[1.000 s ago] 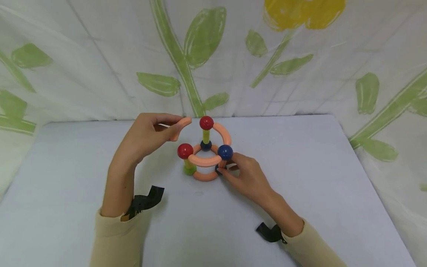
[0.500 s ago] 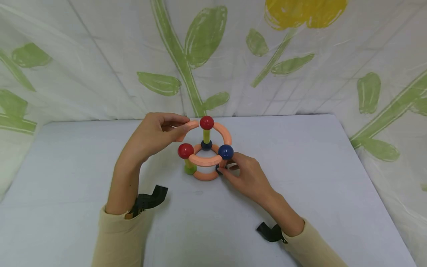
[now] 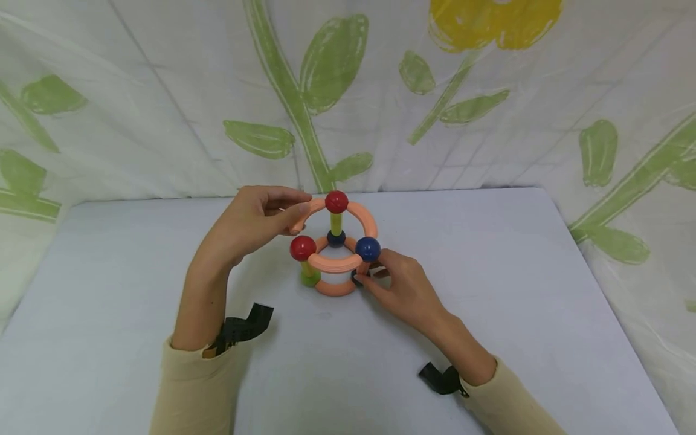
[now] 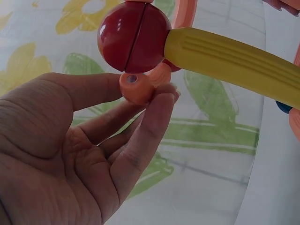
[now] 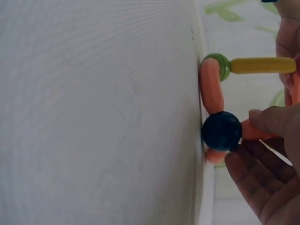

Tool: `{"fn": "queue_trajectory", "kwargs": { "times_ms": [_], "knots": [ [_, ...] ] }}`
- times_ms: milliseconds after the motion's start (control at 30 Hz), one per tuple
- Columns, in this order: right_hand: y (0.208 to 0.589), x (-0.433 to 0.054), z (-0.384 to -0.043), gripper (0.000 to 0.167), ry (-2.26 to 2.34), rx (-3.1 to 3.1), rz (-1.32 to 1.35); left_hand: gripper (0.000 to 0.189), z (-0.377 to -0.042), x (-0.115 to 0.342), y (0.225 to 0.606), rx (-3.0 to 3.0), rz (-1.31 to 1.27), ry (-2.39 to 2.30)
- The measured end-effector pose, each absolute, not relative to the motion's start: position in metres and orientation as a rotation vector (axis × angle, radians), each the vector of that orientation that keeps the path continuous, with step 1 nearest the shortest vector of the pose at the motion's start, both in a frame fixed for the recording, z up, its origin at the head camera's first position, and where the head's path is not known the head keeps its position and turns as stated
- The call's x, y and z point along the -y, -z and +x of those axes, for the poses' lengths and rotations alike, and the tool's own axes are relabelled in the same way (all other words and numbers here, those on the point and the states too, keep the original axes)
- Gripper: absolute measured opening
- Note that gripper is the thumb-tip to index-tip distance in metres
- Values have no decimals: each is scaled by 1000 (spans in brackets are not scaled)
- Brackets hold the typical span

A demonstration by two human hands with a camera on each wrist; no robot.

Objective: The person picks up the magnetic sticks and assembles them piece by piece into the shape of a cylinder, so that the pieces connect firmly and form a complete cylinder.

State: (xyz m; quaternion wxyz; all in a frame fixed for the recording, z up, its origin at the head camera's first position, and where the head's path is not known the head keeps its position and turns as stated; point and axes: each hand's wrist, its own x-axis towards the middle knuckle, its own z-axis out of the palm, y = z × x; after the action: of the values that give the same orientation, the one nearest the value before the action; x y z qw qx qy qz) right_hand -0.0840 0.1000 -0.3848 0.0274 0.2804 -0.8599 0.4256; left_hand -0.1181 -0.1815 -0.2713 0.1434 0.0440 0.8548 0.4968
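My left hand (image 3: pixel 239 232) pinches a curved orange stick (image 3: pixel 316 206) between thumb and fingers. One end of that stick is right at the far red ball (image 3: pixel 336 202). In the left wrist view its other end (image 4: pixel 137 89), with a small metal dot, is just below the near red ball (image 4: pixel 133 37). Both red balls top yellow sticks (image 4: pixel 225 61) of a ball-and-stick frame standing on the table. My right hand (image 3: pixel 408 287) holds an upright orange stick (image 5: pixel 253 130) just above a dark blue ball (image 5: pixel 222 131) at the base. Fingers partly hide this stick.
The frame's upper blue ball (image 3: pixel 368 249) joins curved orange sticks (image 3: pixel 334 263). A green ball (image 3: pixel 310 278) sits at its lower left. White cloth covers the table (image 3: pixel 326 374); a curtain (image 3: pixel 190 90) with painted plants hangs behind.
My left hand has moved right, bringing the curved stick from beside the frame up to the far red ball. My right hand stays in place on the frame.
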Motion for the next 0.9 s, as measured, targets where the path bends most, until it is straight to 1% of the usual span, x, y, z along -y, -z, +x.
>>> {"fn": "queue_trajectory", "kwargs": {
  "times_ms": [300, 533, 900],
  "knots": [
    [384, -98, -87, 23, -1312, 2648, 859, 42, -118, 186, 271, -2420, 128, -1429],
    [384, -99, -88, 25, -1276, 2657, 840, 54, -117, 190, 271, -2316, 97, -1444],
    [384, -100, -93, 29, -1239, 2643, 818, 52, -121, 196, 273, -2241, 162, -1408]
  ]
}}
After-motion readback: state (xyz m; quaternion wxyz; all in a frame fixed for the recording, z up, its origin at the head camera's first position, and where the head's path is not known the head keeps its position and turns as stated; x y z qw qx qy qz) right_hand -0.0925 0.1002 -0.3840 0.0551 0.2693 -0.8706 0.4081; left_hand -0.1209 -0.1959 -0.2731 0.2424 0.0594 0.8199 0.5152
